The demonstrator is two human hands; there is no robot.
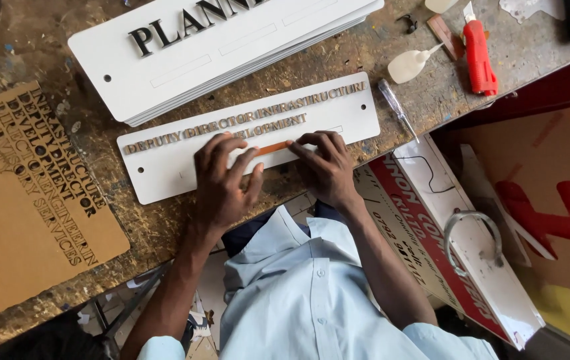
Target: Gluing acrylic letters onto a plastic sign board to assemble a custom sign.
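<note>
A long white sign plate (165, 173) with two rows of small raised brown letters lies on the worn wooden bench (25, 53). My left hand (221, 180) presses flat on the plate below the letters. My right hand (325, 163) rests beside it, fingertips on a thin orange strip (273, 148) that lies along the plate under the lower row of letters. Both hands touch the strip's ends; neither lifts it.
A stack of larger white sign plates (225, 47) lies behind. A brown board (18, 220) with cut-out letters sits at left. A clear-handled screwdriver (397, 107), a red utility knife (479, 57) and a pale scraper (410, 65) lie at right. Signboards (458, 247) lean below the bench edge.
</note>
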